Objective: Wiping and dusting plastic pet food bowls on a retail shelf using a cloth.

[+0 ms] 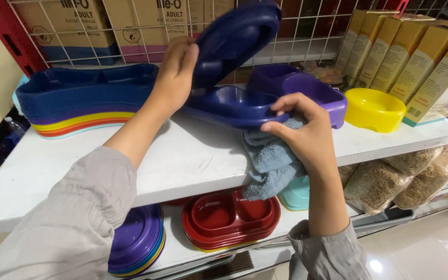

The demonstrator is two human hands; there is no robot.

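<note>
Two hands: both at work over the white shelf (193,161).
Left hand (175,72): fingers curled over the edge of a dark blue plastic double pet bowl (237,33), holding it tilted up.
Right hand (307,135): closed around a bunched grey-blue cloth (270,161), fingertips touching the rim of a second dark blue plastic double bowl (232,103) lying on the shelf.
Step in hand: seemingly wiping, with the upper bowl lifted off the lower.
Next move calls for: probably pressing the cloth onto a bowl face while the left hand steadies it.
Nearby: purple plastic bowl (307,91), round yellow plastic bowl (374,109), stack of coloured bowls (79,103), yellow cartons (416,52).
Lower shelf: red bowls (229,218).
</note>
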